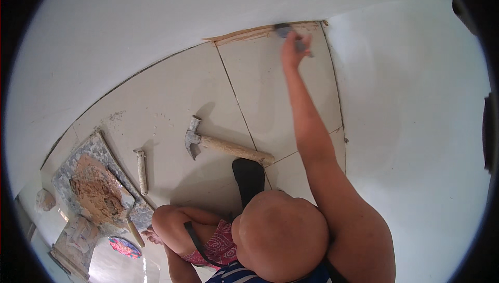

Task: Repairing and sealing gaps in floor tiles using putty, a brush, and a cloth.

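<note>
My right hand (297, 48) reaches far forward to the base of the wall, fingers closed round a small grey hand tool with a dark end (283, 30). Motion blurs the tool, so its exact kind is unclear. Its dark end is at a brown mortar strip (244, 35) between wall and floor tiles, close to the corner. At the lower left, my left hand (152, 235) shows only in part beside my bent leg, near the wooden handle of a trowel (136, 232); its finger position is unclear.
A claw hammer (234, 150) lies on the tiles before my dark-covered foot (249, 179). Left of it lies a pale-handled scraper-like tool (141, 171). A grey board (78, 161) bears wet brown mortar (96, 189). A colourful oval item (125, 247) lies nearby. White walls meet at the right.
</note>
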Action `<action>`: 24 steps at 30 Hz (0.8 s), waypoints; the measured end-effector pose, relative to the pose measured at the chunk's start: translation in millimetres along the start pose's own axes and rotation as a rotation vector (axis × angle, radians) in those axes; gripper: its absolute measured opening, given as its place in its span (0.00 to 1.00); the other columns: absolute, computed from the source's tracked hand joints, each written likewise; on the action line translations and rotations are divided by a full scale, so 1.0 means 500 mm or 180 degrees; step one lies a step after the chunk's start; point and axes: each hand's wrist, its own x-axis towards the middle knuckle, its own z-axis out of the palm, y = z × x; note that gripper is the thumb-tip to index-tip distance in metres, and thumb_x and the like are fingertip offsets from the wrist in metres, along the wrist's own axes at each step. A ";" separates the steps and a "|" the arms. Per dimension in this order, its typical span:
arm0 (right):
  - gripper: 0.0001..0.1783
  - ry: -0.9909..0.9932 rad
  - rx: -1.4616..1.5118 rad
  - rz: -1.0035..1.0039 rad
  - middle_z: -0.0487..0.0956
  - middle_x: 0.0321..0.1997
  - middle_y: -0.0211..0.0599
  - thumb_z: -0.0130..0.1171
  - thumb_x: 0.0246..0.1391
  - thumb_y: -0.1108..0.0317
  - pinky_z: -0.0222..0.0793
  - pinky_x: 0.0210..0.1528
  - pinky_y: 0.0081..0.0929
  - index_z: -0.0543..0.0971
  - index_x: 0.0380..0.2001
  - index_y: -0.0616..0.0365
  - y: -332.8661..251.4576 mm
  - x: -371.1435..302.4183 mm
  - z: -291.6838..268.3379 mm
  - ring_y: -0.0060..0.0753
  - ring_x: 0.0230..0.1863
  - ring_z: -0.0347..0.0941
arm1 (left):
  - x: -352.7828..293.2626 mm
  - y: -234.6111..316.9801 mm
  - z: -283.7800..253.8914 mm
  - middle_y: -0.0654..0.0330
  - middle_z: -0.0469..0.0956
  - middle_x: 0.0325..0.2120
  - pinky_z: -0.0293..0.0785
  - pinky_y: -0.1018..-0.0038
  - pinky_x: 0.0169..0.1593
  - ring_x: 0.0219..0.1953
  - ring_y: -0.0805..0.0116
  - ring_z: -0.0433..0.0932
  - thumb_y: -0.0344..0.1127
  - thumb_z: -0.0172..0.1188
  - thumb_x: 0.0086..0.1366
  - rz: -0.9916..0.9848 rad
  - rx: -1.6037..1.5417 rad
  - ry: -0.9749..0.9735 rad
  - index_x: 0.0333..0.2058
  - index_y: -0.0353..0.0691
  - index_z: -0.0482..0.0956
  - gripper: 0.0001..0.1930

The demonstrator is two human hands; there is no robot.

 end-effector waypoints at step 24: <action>0.11 -0.1186 0.1135 0.0628 0.69 0.29 0.29 0.56 0.53 0.68 0.65 0.36 0.23 0.67 0.31 0.62 -0.245 -0.224 0.002 0.23 0.32 0.64 | 0.031 -0.027 -0.008 0.53 0.50 0.65 0.69 0.50 0.50 0.56 0.42 0.64 0.53 0.44 0.65 0.0027 -0.0123 -0.0002 0.61 0.53 0.56 0.28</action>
